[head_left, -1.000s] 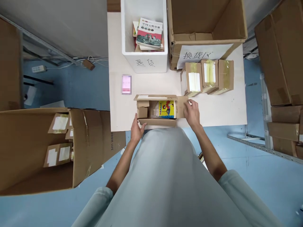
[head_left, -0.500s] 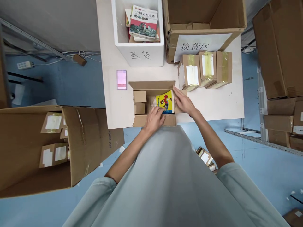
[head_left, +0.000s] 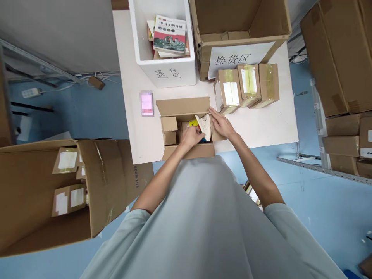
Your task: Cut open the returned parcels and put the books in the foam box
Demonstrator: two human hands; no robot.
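An open cardboard box (head_left: 183, 107) sits near the table's front edge, its flaps folded outward. Inside, at its right end, is a paperback book (head_left: 205, 127) with a yellow cover. The book is partly lifted, and its pale pages show. My left hand (head_left: 191, 136) reaches into the box and pinches the book's near left side, hiding part of the cover. My right hand (head_left: 223, 124) lies with fingers stretched along the box's right edge and side flap, holding nothing.
Behind stand a white foam bin (head_left: 174, 71) with several books and a large carton (head_left: 241, 23) bearing a paper sign. Three taped boxes (head_left: 247, 87) stand at right. A pink blurred card-like item (head_left: 147, 103) lies left. A big carton (head_left: 113, 182) is on the left floor.
My left hand has closed on the book and raised part of it, so pages now show where the yellow cover lay flat. My right hand stays at the box edge. The view has shifted slightly.
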